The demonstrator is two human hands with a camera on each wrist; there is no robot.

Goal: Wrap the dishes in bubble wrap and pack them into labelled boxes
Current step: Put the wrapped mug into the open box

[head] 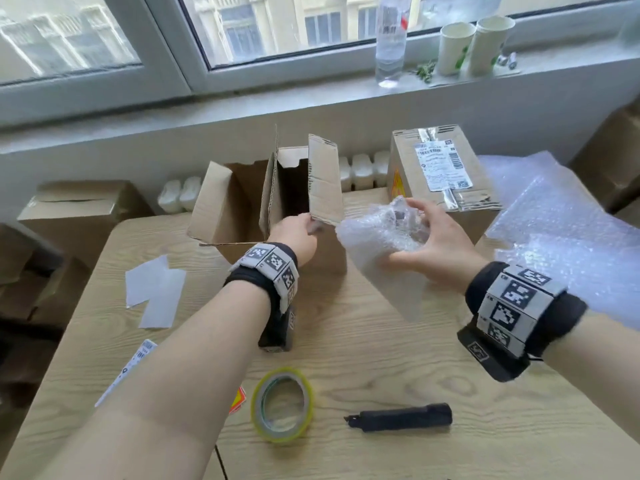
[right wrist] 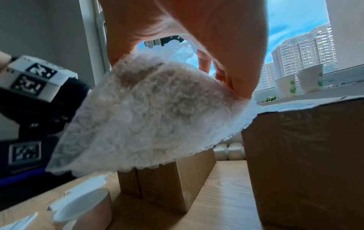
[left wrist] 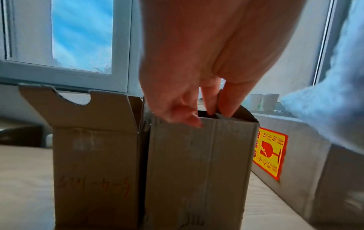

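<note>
Nearest, the tape roll (head: 282, 405) and knife (head: 401, 417) are lying idle on the table (head: 381, 341). The right hand (head: 438, 244) is cupping the bubble-wrapped dish (head: 379, 233) from above, beside the open box (head: 277, 202); soft outside, judged fragile, best supported underneath. The left hand (left wrist: 197, 93) is pinching 1 box flap. The sealed box (head: 443, 174) is standing behind.

Daylit, bright overall; light in thru window (head: 311, 26) at 12 o'clock, panes partly washed out. Soft short shadows on desk (head: 381, 358) falling twd 6 o'clock. Glare on loose bubble wrap sheet (head: 561, 216) at 3 o'clock. Strong wide-angle bend at edges, window frame bowed. Left wrist view backlit: left hand (left wrist: 206, 65) dim, reddish, box fronts murky. Right wrist view similar; right hand (right wrist: 197, 31) dark against blue sky, wrapped bundle (right wrist: 149, 112) soft, smeared w/ motion blur.
</note>
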